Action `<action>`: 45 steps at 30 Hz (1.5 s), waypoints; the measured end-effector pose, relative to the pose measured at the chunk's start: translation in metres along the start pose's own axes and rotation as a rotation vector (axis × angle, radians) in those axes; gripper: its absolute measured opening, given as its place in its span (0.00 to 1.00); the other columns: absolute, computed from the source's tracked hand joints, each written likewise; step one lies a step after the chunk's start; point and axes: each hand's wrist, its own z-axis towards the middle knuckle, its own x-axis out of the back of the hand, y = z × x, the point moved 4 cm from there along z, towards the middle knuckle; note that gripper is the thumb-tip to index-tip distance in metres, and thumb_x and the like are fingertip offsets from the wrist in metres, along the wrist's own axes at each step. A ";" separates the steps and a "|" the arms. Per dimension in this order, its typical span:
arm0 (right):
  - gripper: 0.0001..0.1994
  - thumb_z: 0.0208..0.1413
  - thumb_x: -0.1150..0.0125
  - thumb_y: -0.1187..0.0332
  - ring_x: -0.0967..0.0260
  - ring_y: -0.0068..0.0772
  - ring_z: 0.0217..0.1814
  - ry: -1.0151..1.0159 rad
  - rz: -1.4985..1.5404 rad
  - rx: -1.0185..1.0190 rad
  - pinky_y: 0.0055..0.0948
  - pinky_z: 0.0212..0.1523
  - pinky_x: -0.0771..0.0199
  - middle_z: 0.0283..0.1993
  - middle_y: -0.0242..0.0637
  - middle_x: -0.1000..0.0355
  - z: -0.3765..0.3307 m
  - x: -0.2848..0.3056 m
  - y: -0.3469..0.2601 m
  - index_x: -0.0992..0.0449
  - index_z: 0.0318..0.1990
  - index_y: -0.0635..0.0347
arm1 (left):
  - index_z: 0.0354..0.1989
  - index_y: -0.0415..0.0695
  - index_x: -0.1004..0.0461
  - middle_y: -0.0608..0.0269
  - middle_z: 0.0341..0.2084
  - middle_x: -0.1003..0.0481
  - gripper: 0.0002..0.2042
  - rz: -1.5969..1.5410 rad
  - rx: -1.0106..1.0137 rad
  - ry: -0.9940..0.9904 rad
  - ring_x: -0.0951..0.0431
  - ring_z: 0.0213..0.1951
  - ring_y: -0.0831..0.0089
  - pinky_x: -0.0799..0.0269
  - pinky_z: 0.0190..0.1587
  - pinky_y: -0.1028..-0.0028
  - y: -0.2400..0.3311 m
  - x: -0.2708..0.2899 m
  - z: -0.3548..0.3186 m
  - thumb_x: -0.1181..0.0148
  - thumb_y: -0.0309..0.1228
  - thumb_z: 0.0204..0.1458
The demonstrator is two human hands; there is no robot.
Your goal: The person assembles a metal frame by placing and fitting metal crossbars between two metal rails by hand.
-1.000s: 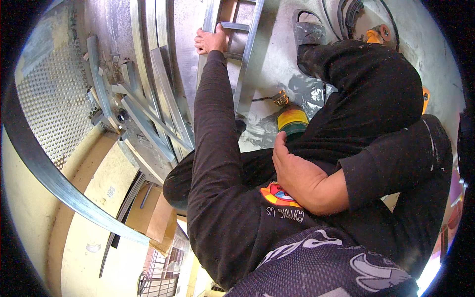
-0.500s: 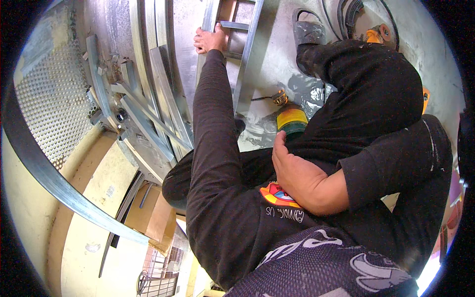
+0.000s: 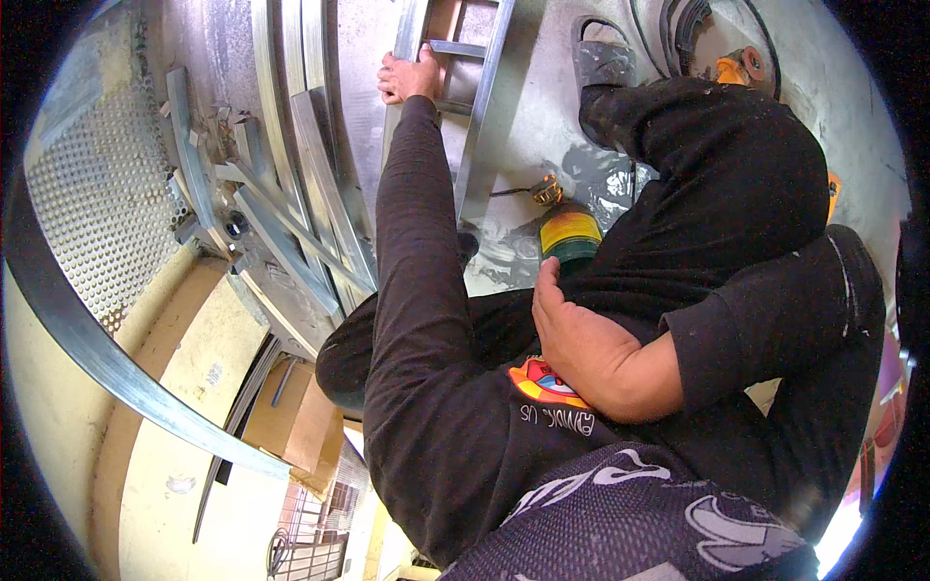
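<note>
Up ahead, my left hand [image 3: 409,76] is wrapped round the left rail of a ladder-like frame of grey metal tubing [image 3: 457,48], close to one of its crosspieces. My right hand [image 3: 589,344] rests low by my body with its fingers stretched out together; it holds nothing that I can see. Just beyond its fingertips stands a green and yellow can [image 3: 569,232], partly covered by my leg. A yellow and black tape measure [image 3: 548,190] lies on the floor behind that can.
Long metal tubes [image 3: 291,58] and short offcuts [image 3: 254,145] lie left of the frame. A perforated metal sheet [image 3: 92,184] and a long metal bar [image 3: 145,397] are at far left. An orange angle grinder [image 3: 733,70] and black cable [image 3: 686,29] lie beyond my foot.
</note>
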 end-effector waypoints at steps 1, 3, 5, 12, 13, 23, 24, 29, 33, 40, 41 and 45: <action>0.22 0.63 0.55 0.62 0.32 0.55 0.61 -0.001 0.005 -0.007 0.60 0.65 0.40 0.58 0.52 0.27 0.000 -0.001 -0.001 0.26 0.57 0.69 | 0.63 0.40 0.40 0.37 0.58 0.38 0.43 -0.004 0.000 -0.009 0.42 0.62 0.42 0.53 0.62 0.43 0.002 -0.002 -0.001 0.34 0.58 0.45; 0.22 0.63 0.55 0.62 0.32 0.55 0.61 0.014 0.010 -0.001 0.60 0.65 0.40 0.58 0.52 0.27 0.002 0.001 0.001 0.26 0.57 0.69 | 0.64 0.40 0.40 0.37 0.58 0.38 0.43 0.007 0.012 -0.003 0.42 0.62 0.42 0.53 0.62 0.43 -0.008 0.003 0.001 0.34 0.57 0.46; 0.22 0.63 0.55 0.63 0.32 0.54 0.61 0.020 0.020 -0.002 0.60 0.65 0.40 0.58 0.52 0.27 0.003 0.001 0.000 0.25 0.57 0.69 | 0.64 0.40 0.40 0.37 0.58 0.38 0.43 0.012 0.015 -0.002 0.42 0.62 0.42 0.53 0.62 0.43 -0.011 0.004 0.001 0.34 0.57 0.46; 0.22 0.63 0.55 0.63 0.32 0.55 0.61 0.009 -0.044 -0.036 0.60 0.65 0.40 0.58 0.51 0.27 0.002 -0.004 -0.004 0.26 0.57 0.69 | 0.66 0.41 0.42 0.37 0.60 0.40 0.43 0.006 0.018 -0.047 0.43 0.63 0.43 0.54 0.63 0.42 -0.003 0.003 -0.002 0.35 0.56 0.47; 0.22 0.63 0.55 0.62 0.32 0.55 0.61 0.024 -0.028 -0.038 0.60 0.65 0.41 0.59 0.51 0.27 0.002 -0.003 -0.003 0.26 0.58 0.69 | 0.66 0.41 0.43 0.37 0.60 0.40 0.43 0.006 0.024 -0.054 0.44 0.64 0.43 0.55 0.64 0.42 -0.005 0.005 -0.002 0.35 0.56 0.48; 0.23 0.63 0.55 0.63 0.34 0.56 0.63 -0.016 -0.141 -0.034 0.61 0.66 0.42 0.59 0.52 0.28 0.006 -0.003 -0.005 0.27 0.58 0.70 | 0.66 0.41 0.43 0.37 0.60 0.40 0.44 0.014 0.032 -0.051 0.43 0.64 0.42 0.54 0.64 0.43 -0.011 0.008 0.001 0.35 0.58 0.48; 0.23 0.63 0.55 0.63 0.34 0.56 0.63 0.010 -0.108 -0.034 0.61 0.66 0.42 0.59 0.52 0.28 0.003 0.002 -0.001 0.27 0.58 0.71 | 0.66 0.41 0.43 0.37 0.60 0.40 0.44 0.023 0.038 -0.054 0.44 0.64 0.42 0.54 0.64 0.43 -0.015 0.009 0.002 0.36 0.58 0.48; 0.23 0.61 0.53 0.63 0.32 0.56 0.61 0.146 0.145 -0.020 0.58 0.66 0.41 0.58 0.54 0.28 -0.042 0.020 0.019 0.26 0.57 0.71 | 0.66 0.40 0.44 0.35 0.60 0.40 0.44 0.038 0.021 -0.086 0.44 0.65 0.40 0.55 0.65 0.42 -0.002 0.015 0.004 0.37 0.59 0.49; 0.21 0.57 0.48 0.62 0.29 0.52 0.56 0.425 0.427 -0.071 0.51 0.64 0.37 0.51 0.52 0.26 -0.084 0.018 0.048 0.24 0.50 0.71 | 0.68 0.37 0.50 0.34 0.62 0.43 0.46 0.080 0.077 -0.224 0.47 0.68 0.39 0.57 0.68 0.42 -0.003 0.008 0.002 0.40 0.60 0.51; 0.18 0.51 0.35 0.57 0.25 0.46 0.46 0.895 0.899 0.131 0.41 0.47 0.24 0.42 0.46 0.24 -0.148 -0.088 0.191 0.22 0.42 0.63 | 0.70 0.37 0.55 0.31 0.66 0.49 0.50 0.162 0.165 -0.309 0.51 0.71 0.38 0.63 0.71 0.41 -0.016 0.007 0.015 0.42 0.63 0.51; 0.17 0.55 0.36 0.56 0.25 0.45 0.46 1.010 1.126 0.214 0.37 0.45 0.24 0.42 0.44 0.23 -0.141 -0.119 0.216 0.22 0.43 0.61 | 0.70 0.37 0.55 0.31 0.66 0.49 0.50 0.153 0.165 -0.324 0.51 0.71 0.38 0.63 0.71 0.41 -0.014 0.003 0.014 0.42 0.63 0.51; 0.14 0.55 0.38 0.61 0.28 0.37 0.31 1.313 1.486 -0.916 0.38 0.37 0.27 0.30 0.46 0.24 -0.063 -0.222 0.350 0.22 0.33 0.66 | 0.68 0.39 0.55 0.31 0.65 0.48 0.49 0.202 0.181 -0.327 0.51 0.70 0.38 0.62 0.70 0.41 -0.012 -0.004 0.020 0.41 0.64 0.50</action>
